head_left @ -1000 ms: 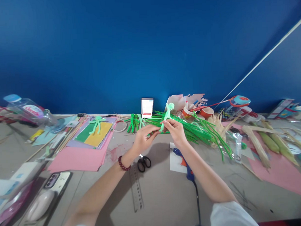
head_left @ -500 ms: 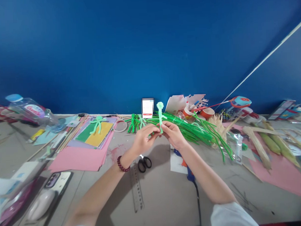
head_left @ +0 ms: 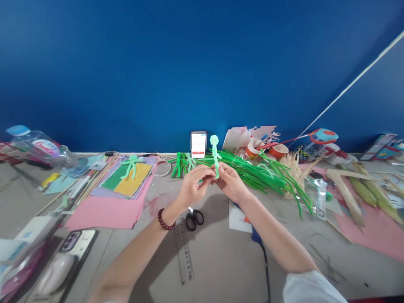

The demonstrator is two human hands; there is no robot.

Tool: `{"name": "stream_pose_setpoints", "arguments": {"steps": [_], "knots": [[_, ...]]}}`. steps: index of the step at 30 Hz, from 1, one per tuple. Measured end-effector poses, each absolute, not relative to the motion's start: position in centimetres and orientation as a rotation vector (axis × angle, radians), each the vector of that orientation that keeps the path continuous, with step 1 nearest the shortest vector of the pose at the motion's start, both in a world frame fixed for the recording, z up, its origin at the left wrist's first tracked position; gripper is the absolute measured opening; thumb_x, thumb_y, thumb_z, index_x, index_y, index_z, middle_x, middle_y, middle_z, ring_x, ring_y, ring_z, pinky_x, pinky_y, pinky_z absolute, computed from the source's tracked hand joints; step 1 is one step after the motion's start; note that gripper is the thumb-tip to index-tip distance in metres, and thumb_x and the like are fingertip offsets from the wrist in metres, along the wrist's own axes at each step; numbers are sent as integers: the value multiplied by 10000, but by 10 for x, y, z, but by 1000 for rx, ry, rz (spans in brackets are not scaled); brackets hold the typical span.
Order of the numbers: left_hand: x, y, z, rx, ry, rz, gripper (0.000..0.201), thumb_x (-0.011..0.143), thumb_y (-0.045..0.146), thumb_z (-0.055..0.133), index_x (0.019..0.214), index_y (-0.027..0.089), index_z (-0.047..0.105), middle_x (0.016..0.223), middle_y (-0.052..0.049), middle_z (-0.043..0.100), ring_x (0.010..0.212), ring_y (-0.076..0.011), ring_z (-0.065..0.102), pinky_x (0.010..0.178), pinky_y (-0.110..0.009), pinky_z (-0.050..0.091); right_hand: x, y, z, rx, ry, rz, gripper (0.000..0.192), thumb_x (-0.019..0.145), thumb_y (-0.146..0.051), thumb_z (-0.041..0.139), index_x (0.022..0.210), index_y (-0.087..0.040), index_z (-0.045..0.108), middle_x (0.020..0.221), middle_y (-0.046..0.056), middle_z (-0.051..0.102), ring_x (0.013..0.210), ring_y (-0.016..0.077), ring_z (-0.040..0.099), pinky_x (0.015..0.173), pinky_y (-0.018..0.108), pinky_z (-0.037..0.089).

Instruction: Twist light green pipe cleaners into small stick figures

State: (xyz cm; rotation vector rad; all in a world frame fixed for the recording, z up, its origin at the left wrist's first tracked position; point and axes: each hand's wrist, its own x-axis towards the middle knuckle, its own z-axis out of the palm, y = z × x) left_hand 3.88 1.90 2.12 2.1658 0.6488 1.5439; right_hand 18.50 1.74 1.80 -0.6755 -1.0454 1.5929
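- Head view: the green figure [head_left: 215, 154] stands upright between the hands, head and body above the grip.
- Right hand [head_left: 232, 182] pinches its lower end.
- Left hand [head_left: 194, 185] pinches there too, fingertips nearly meeting the right's.

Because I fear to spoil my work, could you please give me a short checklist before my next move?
1. Light-green fuzzy stick figure pinched by the right hand, head up: ok.
2. Left hand also gripping that figure: cannot tell; the fingers hide the contact.
3. Metal scissors with black handles away from both hands, on the grey table: ok.
4. Transparent plastic ruler away from both hands: ok.
5. Dark-blue glue gun in full view: not ok; the right forearm covers much of it.
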Motion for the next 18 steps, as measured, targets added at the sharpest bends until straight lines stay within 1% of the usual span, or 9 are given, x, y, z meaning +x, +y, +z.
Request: {"name": "stream_pose_setpoints", "arguments": {"steps": [3,6,10,15,18], "knots": [[39,16,26,2089,623,1557,81,837,100,549,847,169,590,752,-35,604,702,-128,591,626,-245,495,190,18,18,-629,-1090,1634,342,658,-468,757,850,-218,624,745,-9,579,648,121,534,629,257,473],[39,14,29,2053,590,1560,63,835,117,562,851,169,594,772,-42,607,726,-134,595,618,-244,499,193,19,18,-564,-1113,1652,331,656,-429,774,858,-212,627,778,2,589,684,126,546,644,258,476],[39,14,30,2022,566,1539,71,844,115,545,838,171,589,777,-43,595,694,-123,579,581,-232,492,193,18,18,-507,-1144,1663,284,677,-403,767,826,-209,622,757,-2,583,674,122,540,634,256,472],[35,14,34,2101,544,1476,109,842,91,533,791,171,586,737,-41,602,703,-128,572,628,-254,485,195,16,24,-470,-1200,1695,251,694,-385,758,775,-203,605,734,-5,580,684,129,549,626,266,465],[35,12,37,2128,541,1486,112,842,94,530,786,170,590,728,-46,612,702,-132,580,616,-249,481,196,15,29,-478,-1237,1691,268,680,-386,769,738,-197,588,715,-12,579,661,127,549,606,266,453]]}}
